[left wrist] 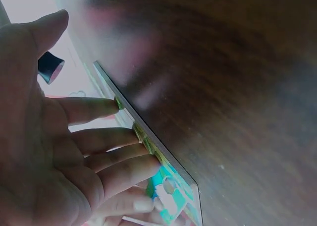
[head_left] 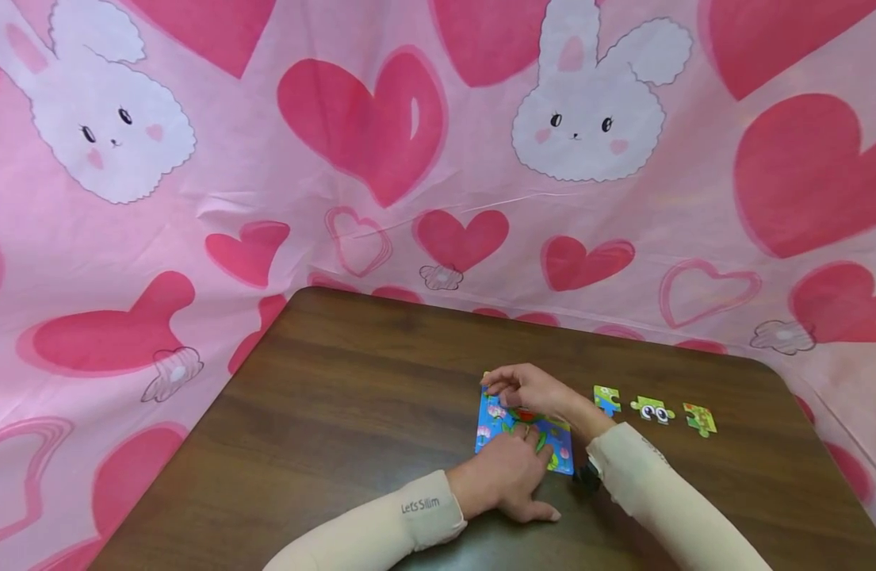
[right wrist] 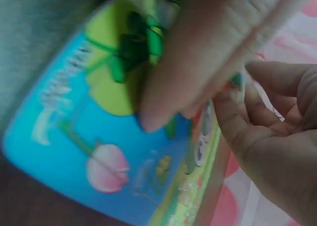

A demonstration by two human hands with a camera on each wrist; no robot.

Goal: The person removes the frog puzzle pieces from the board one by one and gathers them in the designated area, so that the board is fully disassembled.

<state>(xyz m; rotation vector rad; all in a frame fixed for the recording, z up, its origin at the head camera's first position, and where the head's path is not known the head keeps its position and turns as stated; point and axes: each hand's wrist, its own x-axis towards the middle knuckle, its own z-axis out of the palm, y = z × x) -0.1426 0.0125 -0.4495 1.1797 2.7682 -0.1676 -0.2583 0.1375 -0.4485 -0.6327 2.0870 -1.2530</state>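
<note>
A colourful jigsaw puzzle board (head_left: 484,416) lies on the table, blue with pink flower buds and green leaves. My left hand (head_left: 512,469) rests on its near part with fingers stretched out, the fingertips pressing the printed surface and the thumb spread away. Over the far left part of the board, my right hand (head_left: 533,388) has its fingers bent. Between its thumb and fingers it pinches a small puzzle piece (left wrist: 168,198), turquoise and white in the left wrist view. In the right wrist view my right fingers mostly hide this piece.
Three loose puzzle pieces lie right of the board: a blue-green one (head_left: 605,396), one with big cartoon eyes (head_left: 652,410), and a green and orange one (head_left: 700,419). The brown wooden table (head_left: 338,396) meets a pink heart-and-rabbit cloth (head_left: 480,182) at its back and left edges.
</note>
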